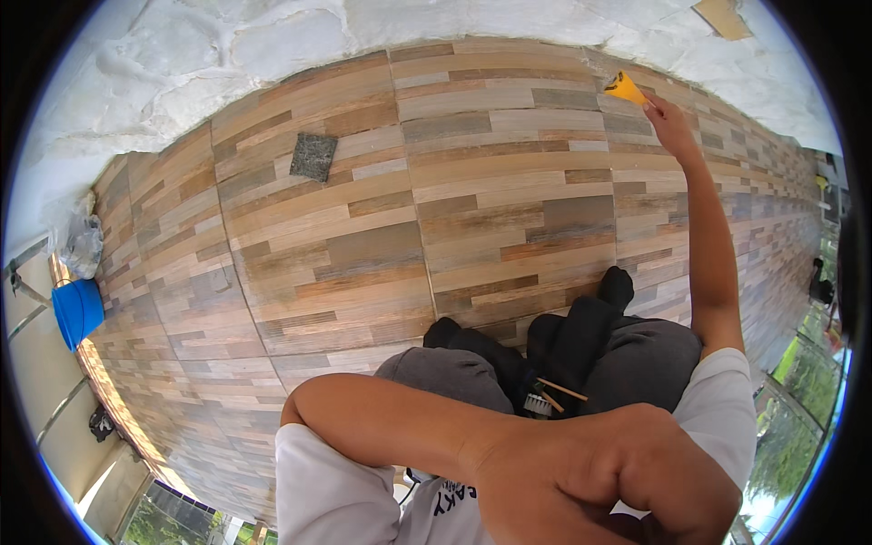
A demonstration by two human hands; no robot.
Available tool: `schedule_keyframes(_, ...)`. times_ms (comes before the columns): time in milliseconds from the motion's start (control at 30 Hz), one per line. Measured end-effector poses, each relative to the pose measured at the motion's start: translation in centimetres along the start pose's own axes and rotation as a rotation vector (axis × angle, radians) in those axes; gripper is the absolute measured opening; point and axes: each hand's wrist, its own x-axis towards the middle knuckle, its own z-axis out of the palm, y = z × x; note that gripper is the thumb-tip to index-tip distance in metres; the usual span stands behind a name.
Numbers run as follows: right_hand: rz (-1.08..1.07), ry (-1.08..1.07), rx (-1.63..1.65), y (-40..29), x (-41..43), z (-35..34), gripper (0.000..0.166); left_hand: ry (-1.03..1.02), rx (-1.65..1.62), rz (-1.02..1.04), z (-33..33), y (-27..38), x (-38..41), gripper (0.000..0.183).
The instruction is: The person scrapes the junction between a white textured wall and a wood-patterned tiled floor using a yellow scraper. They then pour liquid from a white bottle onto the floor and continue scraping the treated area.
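Observation:
My right hand (671,126) stretches forward to the upper right and grips a yellow plastic scraper (625,88), its wide edge toward the floor near the white wall. A pale smear lies on the wood-look tiles (504,163) beside that edge. My left hand (613,470) is raised close to the camera, its fingers curled; whether something is in them is hidden. A square grey abrasive pad (313,157) lies flat on the tiles, left of centre. A brush with pale bristles (537,405) and thin wooden sticks (562,389) show at my lap.
A rough white wall (272,48) borders the floor ahead. At the far left stand a blue bucket (78,312) and a clear plastic bag (82,238). A tan flat piece (723,18) is at the upper right. Dark items (821,283) lie far right.

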Motion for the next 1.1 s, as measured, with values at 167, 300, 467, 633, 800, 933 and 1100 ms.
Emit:
schedule_keyframes(167,-0.098,-0.095,0.057,-4.3,0.4,4.8,0.032,-0.25,0.26,0.327,-2.3,-2.3,1.5,0.033)
schedule_keyframes(300,-0.156,-0.137,0.072,-5.2,3.0,8.6,0.032,-0.284,0.281,0.207,-3.9,-2.6,1.8,0.03)
schedule_keyframes(467,-0.182,-0.068,0.103,-8.2,7.2,11.6,0.031,-0.175,0.716,-0.058,-6.1,0.8,3.8,0.023)
schedule_keyframes(633,-0.141,-0.074,0.234,-2.0,10.6,11.4,0.03,0.698,1.202,-0.001,-7.0,1.2,6.3,0.025)
schedule_keyframes(800,0.057,-0.066,0.258,14.0,8.4,4.6,0.029,0.973,1.267,0.227,-8.7,1.5,7.8,0.021)
schedule_keyframes(933,0.06,0.01,0.426,15.3,6.5,3.0,0.03,1.06,1.291,0.247,-9.5,1.4,8.0,0.016)
schedule_keyframes(1100,-0.122,0.051,0.482,11.4,6.5,7.1,0.032,1.203,1.272,0.127,-11.9,1.3,8.8,0.014)
